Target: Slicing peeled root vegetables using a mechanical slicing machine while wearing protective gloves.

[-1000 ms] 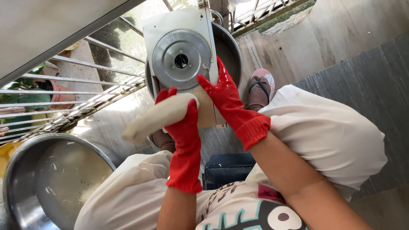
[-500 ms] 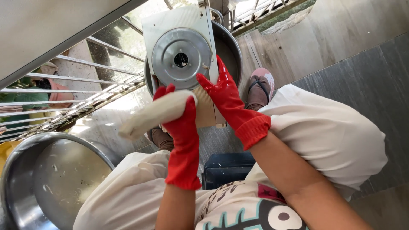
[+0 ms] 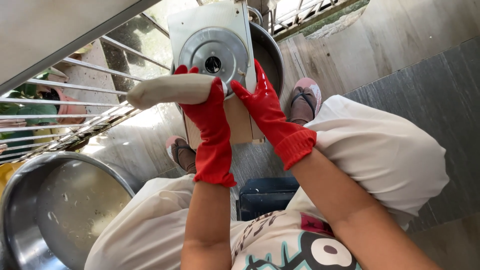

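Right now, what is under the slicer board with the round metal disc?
A large steel basin sits under the slicer board, its rim showing on the right. The board and the red-gloved hands, left and right, cover its contents.

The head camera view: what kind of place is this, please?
Probably a home balcony or porch used for preparing food. A metal railing with potted plants behind it borders a tiled floor, and large steel basins stand on the floor near a disc slicer.

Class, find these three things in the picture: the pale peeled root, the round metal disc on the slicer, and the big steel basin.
pale peeled root [image 3: 167, 90], head view, middle of its length.
round metal disc [image 3: 227, 47], head view, flat face right of the hub.
steel basin [image 3: 20, 187], head view, left rim.
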